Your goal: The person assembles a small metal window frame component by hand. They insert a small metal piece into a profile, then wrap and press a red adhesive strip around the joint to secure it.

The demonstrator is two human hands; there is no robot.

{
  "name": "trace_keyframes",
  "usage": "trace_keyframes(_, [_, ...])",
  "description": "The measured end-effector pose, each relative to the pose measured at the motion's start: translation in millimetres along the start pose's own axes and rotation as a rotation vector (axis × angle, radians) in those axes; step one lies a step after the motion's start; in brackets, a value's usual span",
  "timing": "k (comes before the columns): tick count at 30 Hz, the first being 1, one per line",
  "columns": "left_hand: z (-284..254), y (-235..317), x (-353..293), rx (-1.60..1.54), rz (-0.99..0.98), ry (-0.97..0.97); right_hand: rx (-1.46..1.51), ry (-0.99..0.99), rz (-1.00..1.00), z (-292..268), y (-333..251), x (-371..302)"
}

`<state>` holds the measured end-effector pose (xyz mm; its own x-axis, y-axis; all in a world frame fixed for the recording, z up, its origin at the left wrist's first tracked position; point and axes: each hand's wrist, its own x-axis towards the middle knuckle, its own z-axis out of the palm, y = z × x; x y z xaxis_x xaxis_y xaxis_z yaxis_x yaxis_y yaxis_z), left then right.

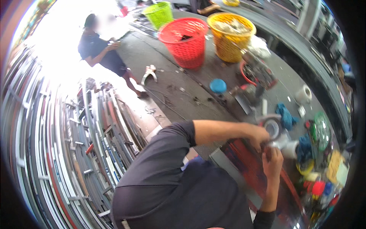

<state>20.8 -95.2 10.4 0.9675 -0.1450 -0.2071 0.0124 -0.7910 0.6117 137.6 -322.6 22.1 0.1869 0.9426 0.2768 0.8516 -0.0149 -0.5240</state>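
Note:
Both my hands meet over the right part of the workbench, fingers bent in close together. My left hand (pixel 259 134) reaches in from the left with its fingers closed. Just below it, my right hand (pixel 273 159) is closed too, its fingertips almost touching the left ones. Whatever they pinch is too small and blurred to name. Right beside the hands lies a roll of tape (pixel 272 129), with a whitish roll (pixel 291 149) a little farther right. Under my forearms is a dark red, streaked panel (pixel 246 164).
A red basket (pixel 185 47), a yellow basket (pixel 229 47) and a green basket (pixel 158 16) stand at the far side. A blue lid (pixel 218 86) and blue cloth (pixel 285 116) lie nearer. Long metal profiles (pixel 72 152) fill the left. Another person (pixel 101 49) stands beyond.

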Motion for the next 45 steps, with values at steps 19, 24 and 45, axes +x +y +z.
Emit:
trace_keyframes(19, [-6, 18, -49, 0.121, 0.245, 0.644, 0.014, 0.008, 0.061, -10, 7, 10])
trace_keyframes(24, [6, 20, -50, 0.253, 0.205, 0.656, 0.010, -0.006, 0.049, -10, 12, 9])
trace_keyframes(45, [1, 45, -57, -0.138, -0.069, 0.557, -0.147, 0.279, -0.065, 4, -11, -8])
